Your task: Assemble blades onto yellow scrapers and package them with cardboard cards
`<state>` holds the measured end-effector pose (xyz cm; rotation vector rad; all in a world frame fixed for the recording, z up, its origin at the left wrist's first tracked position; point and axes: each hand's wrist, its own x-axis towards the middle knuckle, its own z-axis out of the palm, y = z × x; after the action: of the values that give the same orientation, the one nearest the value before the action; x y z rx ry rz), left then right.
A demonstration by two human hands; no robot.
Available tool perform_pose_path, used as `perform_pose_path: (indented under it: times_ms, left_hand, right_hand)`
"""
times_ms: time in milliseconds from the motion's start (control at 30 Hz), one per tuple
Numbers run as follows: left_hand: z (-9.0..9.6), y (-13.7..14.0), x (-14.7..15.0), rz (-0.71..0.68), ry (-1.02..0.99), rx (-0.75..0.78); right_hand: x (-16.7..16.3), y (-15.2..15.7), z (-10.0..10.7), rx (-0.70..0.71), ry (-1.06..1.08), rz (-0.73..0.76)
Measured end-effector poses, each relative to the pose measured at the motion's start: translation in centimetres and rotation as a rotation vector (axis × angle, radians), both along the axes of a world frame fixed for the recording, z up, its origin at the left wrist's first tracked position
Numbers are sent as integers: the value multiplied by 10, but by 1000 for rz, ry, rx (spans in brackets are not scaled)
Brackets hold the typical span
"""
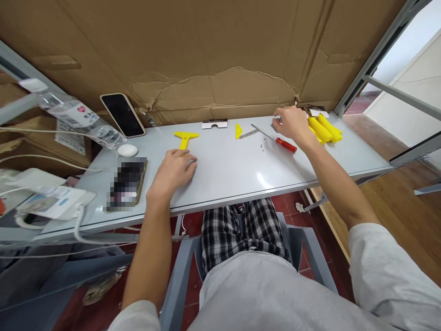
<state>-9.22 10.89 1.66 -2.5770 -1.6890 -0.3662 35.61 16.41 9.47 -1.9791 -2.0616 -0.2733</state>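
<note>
A yellow T-shaped scraper lies on the table, and the lower part of its handle disappears under my left hand, whose curled fingers are around it. At the back right, my right hand is closed at the fingertips by a small shiny piece I cannot make out. Just below it lies a screwdriver with a red handle and its shaft pointing left. Beside the shaft tip are a thin metal blade and a small yellow plastic part. Several tiny metal bits lie near the screwdriver.
Several yellow handles lie right of my right hand, near packaging cards. Another card lies by the cardboard backing. At left are a water bottle, a leaning phone, another phone, a white round object and cables.
</note>
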Motion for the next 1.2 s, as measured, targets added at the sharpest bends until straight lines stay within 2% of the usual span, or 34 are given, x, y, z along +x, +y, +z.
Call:
perform_pose_path:
  times_ms: [100,200,400,533,700,833,967,1033,1100,1200]
  left_hand:
    - [1,-17,9,-46,-29,27]
    - [6,-47,31,-74,-100,11]
    - [8,-99,78,-230,-205,-35]
    - [2,-116,107,-312,-254,-32]
    - [4,-121,131,-355,-268,-32]
    - [26,-99,117,-383,-329,-3]
    - [45,-33,84,-259,-386,107]
    - [40,7,71,-190,-354,117]
    - [26,41,63,-150,-285,59]
    - [-2,68,60,-106,-204,-45]
  right_hand:
    - [-22,1,-2,-29,40,90]
    - [-38,5,-11,-69,68,141]
    - [-45,16,-32,-118,61,165]
    - [-43,15,-43,-116,33,202]
    - [-45,11,-50,-115,11,243]
    - [-41,10,-49,-110,34,230]
    - [-35,9,-47,-115,67,208]
    - [-33,7,-46,-114,93,197]
    - [-32,6,-46,-120,123,216]
    - [-31,5,-48,-129,151,275]
